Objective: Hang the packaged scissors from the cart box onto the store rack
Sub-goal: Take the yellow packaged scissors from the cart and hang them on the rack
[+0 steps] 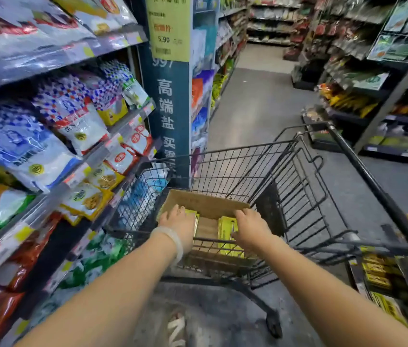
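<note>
At far left we see shelves of bagged goods; our left hand, arm outstretched, palm down, rests on yellow packaged scissors inside the cardboard box in the black wire cart; our right hand lies likewise on another pack; whether either hand grips, we cannot tell; a rack of yellow packs stands at right.

Dim even store light; glare on left shelf bags; motion blur, wide-angle edge bending.
</note>
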Action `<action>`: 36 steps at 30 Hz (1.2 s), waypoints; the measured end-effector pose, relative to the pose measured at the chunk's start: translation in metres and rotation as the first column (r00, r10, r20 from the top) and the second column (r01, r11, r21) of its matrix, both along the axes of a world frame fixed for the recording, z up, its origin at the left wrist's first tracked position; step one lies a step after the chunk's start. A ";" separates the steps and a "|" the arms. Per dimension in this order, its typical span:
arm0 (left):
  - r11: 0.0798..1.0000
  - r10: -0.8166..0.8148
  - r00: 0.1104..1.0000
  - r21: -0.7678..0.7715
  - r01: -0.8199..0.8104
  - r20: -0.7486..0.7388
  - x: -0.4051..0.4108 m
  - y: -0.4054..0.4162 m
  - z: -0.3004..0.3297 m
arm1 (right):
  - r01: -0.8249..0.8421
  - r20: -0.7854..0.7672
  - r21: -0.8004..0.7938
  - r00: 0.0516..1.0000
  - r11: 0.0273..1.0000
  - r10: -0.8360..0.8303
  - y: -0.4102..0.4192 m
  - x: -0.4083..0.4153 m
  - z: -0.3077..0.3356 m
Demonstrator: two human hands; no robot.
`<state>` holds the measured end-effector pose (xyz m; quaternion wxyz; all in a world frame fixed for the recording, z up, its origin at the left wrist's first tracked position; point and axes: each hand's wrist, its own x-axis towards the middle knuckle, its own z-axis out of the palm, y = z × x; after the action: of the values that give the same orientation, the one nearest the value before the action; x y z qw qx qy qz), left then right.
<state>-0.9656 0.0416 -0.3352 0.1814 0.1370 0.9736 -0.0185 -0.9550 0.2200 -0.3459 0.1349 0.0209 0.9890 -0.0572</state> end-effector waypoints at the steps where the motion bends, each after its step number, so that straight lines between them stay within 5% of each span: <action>1: 1.000 -0.012 1.000 -0.002 0.012 0.008 -0.018 0.001 -0.006 | 0.015 0.012 0.002 1.000 1.000 -0.015 0.003 -0.015 -0.004; 13: 0.998 0.053 0.971 0.027 -0.061 0.231 -0.220 -0.038 -0.089 | 0.128 0.268 -0.023 0.956 0.992 -0.117 -0.014 -0.195 -0.075; 25: 0.938 0.222 0.757 0.078 -0.338 0.615 -0.244 -0.040 -0.248 | 0.246 0.710 -0.241 0.705 0.939 -0.002 -0.064 -0.233 -0.232; 29: 0.867 0.312 0.686 0.098 -0.489 0.657 -0.259 -0.038 -0.284 | 0.493 0.737 -0.308 0.664 0.814 -0.123 -0.072 -0.247 -0.288; 33: 0.837 0.382 0.622 0.030 -0.546 0.683 -0.256 -0.036 -0.306 | 0.732 0.740 -0.375 0.606 0.568 -0.293 -0.079 -0.253 -0.320; 36: 0.816 0.405 0.555 -0.015 -0.577 0.726 -0.251 -0.035 -0.314 | 0.794 0.736 -0.334 0.557 0.508 -0.386 -0.084 -0.253 -0.343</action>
<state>-1.2169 0.0065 -0.6487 0.5171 -0.1261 0.8233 0.1970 -1.2078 0.1361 -0.6892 0.3937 0.3469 0.7381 -0.4242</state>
